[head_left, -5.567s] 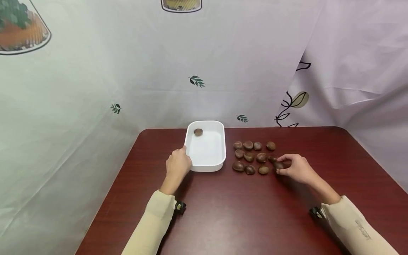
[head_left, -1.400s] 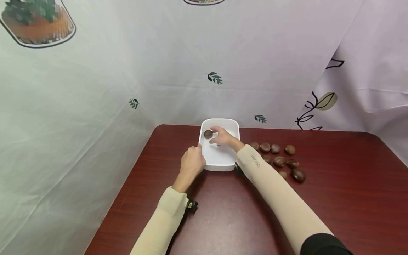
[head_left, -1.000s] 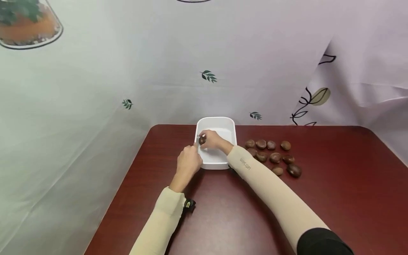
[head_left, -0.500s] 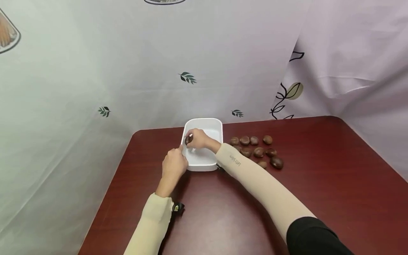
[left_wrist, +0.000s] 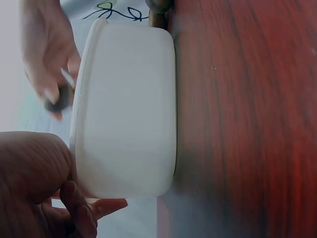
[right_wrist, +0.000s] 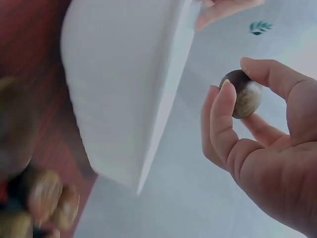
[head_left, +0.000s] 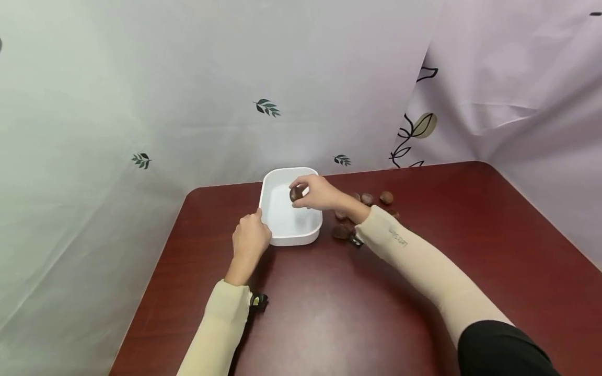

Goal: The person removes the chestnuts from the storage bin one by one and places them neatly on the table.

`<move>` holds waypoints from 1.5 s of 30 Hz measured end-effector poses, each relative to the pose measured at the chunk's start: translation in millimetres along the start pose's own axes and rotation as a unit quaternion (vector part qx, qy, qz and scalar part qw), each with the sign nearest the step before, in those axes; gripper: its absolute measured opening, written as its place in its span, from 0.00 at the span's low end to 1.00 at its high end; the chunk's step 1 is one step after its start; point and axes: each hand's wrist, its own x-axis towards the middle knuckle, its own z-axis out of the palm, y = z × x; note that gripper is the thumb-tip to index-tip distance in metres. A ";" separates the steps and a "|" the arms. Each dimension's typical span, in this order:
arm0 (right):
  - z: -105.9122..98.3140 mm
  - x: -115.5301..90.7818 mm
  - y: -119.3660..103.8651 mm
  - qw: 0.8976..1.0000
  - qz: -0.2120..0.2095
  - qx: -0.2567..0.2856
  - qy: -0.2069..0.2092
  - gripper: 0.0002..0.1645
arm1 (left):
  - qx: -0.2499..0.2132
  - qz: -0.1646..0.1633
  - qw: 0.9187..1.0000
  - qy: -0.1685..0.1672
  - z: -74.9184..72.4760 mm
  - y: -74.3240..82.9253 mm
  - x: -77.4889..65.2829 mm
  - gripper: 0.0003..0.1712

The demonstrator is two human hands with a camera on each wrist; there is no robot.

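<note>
A white rectangular tray [head_left: 296,241] stands on the table near its back edge. My left hand [head_left: 251,235] grips its left rim; the left wrist view shows that hand [left_wrist: 37,173] at the corner, fingers curled at the rim. Above the tray, my right hand [head_left: 322,194] pinches a dark brown chestnut [head_left: 296,194] between thumb and fingertips. The right wrist view shows this round, shiny chestnut [right_wrist: 242,94] clear of the tray wall [right_wrist: 119,84]. No other chestnut shows on the visible part of the tray's floor.
Several chestnuts [head_left: 340,231] lie on the dark red table [head_left: 301,313] right of the tray, partly hidden under my right forearm. One chestnut [head_left: 386,197] sits at the group's back right. A white printed cloth [head_left: 197,120] hangs behind the table.
My right hand went from the chestnuts on the table into the tray, took hold of the chestnut there, then lifted it and moved right. My left hand stays on the rim.
</note>
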 end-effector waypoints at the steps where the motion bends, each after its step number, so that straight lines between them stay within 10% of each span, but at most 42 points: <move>1: -4.3 -7.4 0.3 1.000 0.002 -0.007 0.004 0.27 | -0.001 0.001 1.000 0.001 -0.3 -0.1 0.6 0.26; 16: -14.4 -96.7 21.2 0.998 -0.010 -0.058 0.004 0.27 | 0.001 -0.013 1.000 -0.021 -10.7 -7.9 4.4 0.28; 45: 35.9 -116.4 42.1 0.988 0.019 -0.151 -0.002 0.24 | 0.009 -0.008 1.000 -0.029 -5.6 -14.6 5.7 0.27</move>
